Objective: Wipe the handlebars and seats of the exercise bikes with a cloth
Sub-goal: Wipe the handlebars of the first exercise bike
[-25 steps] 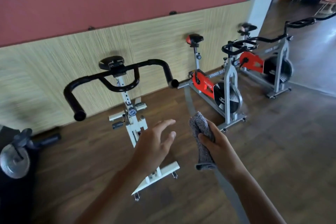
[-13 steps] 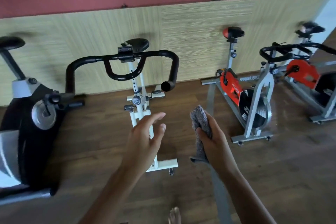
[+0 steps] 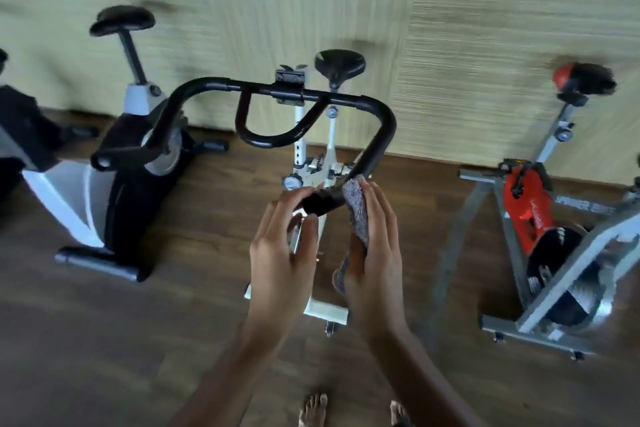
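Note:
A white exercise bike stands right in front of me, with black handlebars and a black seat behind them. My left hand holds the near right end of the handlebars, fingers over it and thumb under it. My right hand grips a grey cloth and presses it against the same grip just above my left hand. The cloth's lower end hangs under my palm.
A black and white bike with a black seat stands to the left. To the right is a red and grey spinner bike with a red and black seat. All stand on wood floor along a panelled wall. My bare feet show below.
I have stepped closer to the white bike. Both hands rose to the right handlebar end; the left hand took hold of it and the right brought the cloth against it.

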{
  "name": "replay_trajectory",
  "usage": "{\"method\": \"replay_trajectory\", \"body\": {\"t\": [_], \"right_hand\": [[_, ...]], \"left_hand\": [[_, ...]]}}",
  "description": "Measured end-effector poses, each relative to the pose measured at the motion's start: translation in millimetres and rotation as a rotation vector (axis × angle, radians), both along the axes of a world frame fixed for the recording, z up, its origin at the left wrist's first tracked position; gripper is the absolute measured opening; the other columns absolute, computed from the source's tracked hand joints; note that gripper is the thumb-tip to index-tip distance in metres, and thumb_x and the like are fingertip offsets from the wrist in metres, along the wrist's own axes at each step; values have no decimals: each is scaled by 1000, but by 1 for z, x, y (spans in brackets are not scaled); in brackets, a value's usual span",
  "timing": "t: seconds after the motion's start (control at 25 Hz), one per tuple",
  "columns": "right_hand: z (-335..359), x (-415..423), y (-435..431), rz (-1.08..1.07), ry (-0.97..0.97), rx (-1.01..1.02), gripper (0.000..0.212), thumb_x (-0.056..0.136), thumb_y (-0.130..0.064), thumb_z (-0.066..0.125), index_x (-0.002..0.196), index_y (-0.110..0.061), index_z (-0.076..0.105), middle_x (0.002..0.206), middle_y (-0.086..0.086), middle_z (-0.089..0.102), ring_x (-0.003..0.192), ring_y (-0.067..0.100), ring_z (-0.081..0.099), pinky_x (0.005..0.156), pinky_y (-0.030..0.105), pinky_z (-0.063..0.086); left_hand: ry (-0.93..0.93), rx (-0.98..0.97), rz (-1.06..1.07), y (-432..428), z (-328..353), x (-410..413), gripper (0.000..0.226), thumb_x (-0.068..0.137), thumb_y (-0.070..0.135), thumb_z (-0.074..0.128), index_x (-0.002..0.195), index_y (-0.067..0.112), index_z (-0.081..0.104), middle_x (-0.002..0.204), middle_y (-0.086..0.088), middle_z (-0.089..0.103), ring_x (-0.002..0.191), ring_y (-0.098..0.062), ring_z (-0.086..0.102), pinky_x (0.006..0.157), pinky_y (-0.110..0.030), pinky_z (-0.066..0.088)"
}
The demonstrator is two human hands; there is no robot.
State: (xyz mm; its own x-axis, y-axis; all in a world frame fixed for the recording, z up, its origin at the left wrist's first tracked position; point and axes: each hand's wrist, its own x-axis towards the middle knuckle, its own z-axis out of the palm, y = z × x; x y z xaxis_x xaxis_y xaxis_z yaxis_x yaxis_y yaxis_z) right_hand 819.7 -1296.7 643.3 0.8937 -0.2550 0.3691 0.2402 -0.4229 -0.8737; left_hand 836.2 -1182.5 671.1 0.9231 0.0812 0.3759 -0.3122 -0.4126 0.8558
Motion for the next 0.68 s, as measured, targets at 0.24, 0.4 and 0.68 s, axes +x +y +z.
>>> {"method": "replay_trajectory", "body": {"t": [0.24,0.4,0.68], "right_hand": [[-29,18,-24,330,-138,5,70,98,1,43,155,-36,22,164,-12,14,153,19,14,121,49,24],[-42,29,-17,421,-216,-45,71,97,5,55,154,-23,23,165,4,17,154,30,8,120,60,19],[-47,39,4,367,-306,-108,51,106,-39,27,154,-23,25,163,4,20,154,27,9,117,64,18]], "left_hand": [[16,-48,328,-48,-1,-15,33,97,13,53,128,18,63,114,14,67,106,3,63,88,-10,45],[92,-413,385,-67,1,-18,36,97,9,47,129,12,64,122,2,70,118,-12,63,105,-38,48],[86,-641,380,-76,5,-14,37,102,8,36,118,9,70,104,-6,76,107,-20,69,106,-44,44]]}}
